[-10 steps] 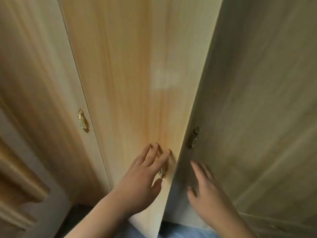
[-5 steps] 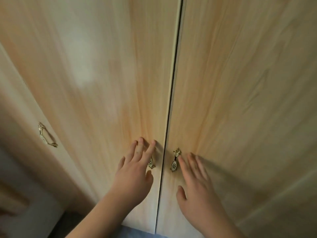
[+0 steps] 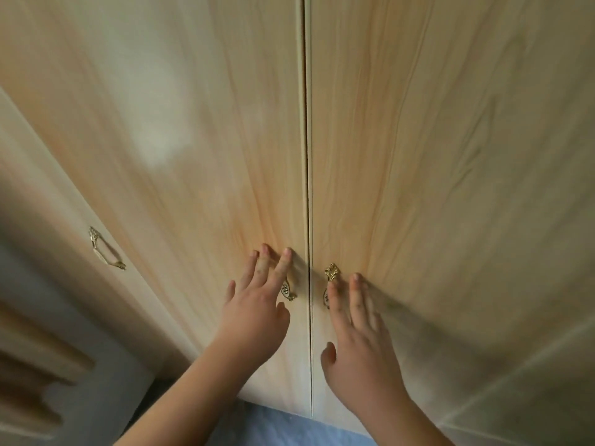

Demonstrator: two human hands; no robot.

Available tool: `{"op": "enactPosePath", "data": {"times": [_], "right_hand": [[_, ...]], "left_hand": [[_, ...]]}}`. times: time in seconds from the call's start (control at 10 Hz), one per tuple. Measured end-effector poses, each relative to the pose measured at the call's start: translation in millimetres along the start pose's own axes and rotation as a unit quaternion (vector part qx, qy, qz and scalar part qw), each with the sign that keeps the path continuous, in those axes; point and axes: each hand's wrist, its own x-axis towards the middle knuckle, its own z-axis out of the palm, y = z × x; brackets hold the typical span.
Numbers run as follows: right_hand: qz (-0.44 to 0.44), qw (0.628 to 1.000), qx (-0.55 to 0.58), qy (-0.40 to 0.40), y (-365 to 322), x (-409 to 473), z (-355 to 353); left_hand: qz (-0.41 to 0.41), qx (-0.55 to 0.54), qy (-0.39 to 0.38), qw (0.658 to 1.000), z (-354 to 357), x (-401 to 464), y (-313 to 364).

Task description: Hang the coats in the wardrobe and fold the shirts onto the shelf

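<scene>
Two wardrobe doors meet at a closed seam: left door (image 3: 193, 156), right door (image 3: 450, 156). A third panel (image 3: 48, 188) sits at nine o'clock. The left hand (image 3: 257, 312) and right hand (image 3: 360, 342) lie flat, fingers straight and released, likely pressing the doors closed. Three brass handles show (image 3: 106, 249), (image 3: 288, 291), (image 3: 330, 280). Coats and shirts are out of sight.

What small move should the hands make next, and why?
Probably lift both hands off the doors. The left door and the right door meet at a thin, even seam, so the wardrobe looks shut. The left hand and the right hand lie flat with straight fingers beside the brass handles, holding nothing. No coat or shirt is in view.
</scene>
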Motion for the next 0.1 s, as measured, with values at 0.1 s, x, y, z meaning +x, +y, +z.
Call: {"op": "enactPosePath", "data": {"times": [0.1], "right_hand": [[0.002, 1.0, 0.01, -0.024, -2.7, -1.9, -6.7]], "left_hand": [[0.025, 0.003, -0.019, 1.0, -9.7, -1.5, -6.4]]}}
